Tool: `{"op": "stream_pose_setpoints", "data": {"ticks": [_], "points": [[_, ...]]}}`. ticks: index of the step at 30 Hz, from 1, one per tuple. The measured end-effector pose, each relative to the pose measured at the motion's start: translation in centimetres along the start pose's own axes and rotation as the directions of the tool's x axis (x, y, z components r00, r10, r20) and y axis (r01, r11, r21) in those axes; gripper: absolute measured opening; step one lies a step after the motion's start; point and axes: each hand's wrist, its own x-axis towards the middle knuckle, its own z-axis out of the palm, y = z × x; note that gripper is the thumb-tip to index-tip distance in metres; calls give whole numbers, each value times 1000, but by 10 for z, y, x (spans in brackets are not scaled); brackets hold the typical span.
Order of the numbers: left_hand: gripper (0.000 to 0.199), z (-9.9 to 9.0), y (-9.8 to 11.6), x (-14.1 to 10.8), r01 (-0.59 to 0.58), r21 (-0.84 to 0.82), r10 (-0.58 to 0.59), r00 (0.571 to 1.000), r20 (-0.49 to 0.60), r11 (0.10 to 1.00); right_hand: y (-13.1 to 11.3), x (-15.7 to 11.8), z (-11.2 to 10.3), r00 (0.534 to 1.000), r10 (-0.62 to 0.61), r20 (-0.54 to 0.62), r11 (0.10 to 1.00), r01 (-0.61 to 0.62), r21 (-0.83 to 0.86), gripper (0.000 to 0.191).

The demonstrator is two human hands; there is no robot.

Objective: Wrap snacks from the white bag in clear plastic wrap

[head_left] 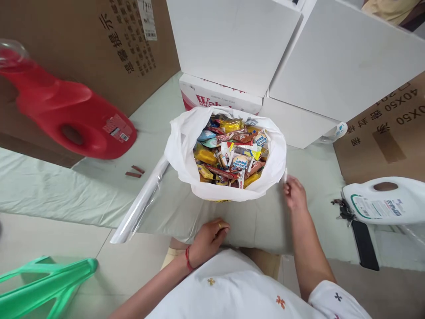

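Observation:
A white plastic bag stands with its mouth wide, its rim folded outward. Wrapped snacks in yellow, brown, white and blue packets fill it. To the right of the bag, my right hand is closed near its side, with a small white bit at the fingertips that I cannot make out. My left hand rests at the table's front edge, below the bag, fingers curled in and nothing visible in them. A roll of clear plastic film lies slanted to the left of the bag, its upper end behind the bag's side.
On the left stand a red jug and a cardboard box. White boxes and a red-and-white carton sit behind the bag. At right are a white jug and a black phone. A green stool is on the floor.

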Motion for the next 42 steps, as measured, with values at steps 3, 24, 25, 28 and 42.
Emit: {"op": "stream_pose_setpoints", "data": {"ticks": [3,24,25,28,42], "points": [[26,10,7,16,56,-162,-41,994,97,985,23,-65,-9,989,118,90,981,-130,146,39],[41,79,23,93,231,-518,-177,972,152,824,26,-159,-3,883,267,385,863,-397,313,40],[40,80,22,92,211,-488,-167,977,133,847,26,-159,-1,891,249,380,879,-373,298,41],[37,80,19,91,105,-406,-77,993,85,908,26,-159,2,890,236,391,911,-343,231,46],[52,68,29,88,255,-531,-109,950,292,808,27,-146,-21,915,221,339,848,-352,397,40]]}}
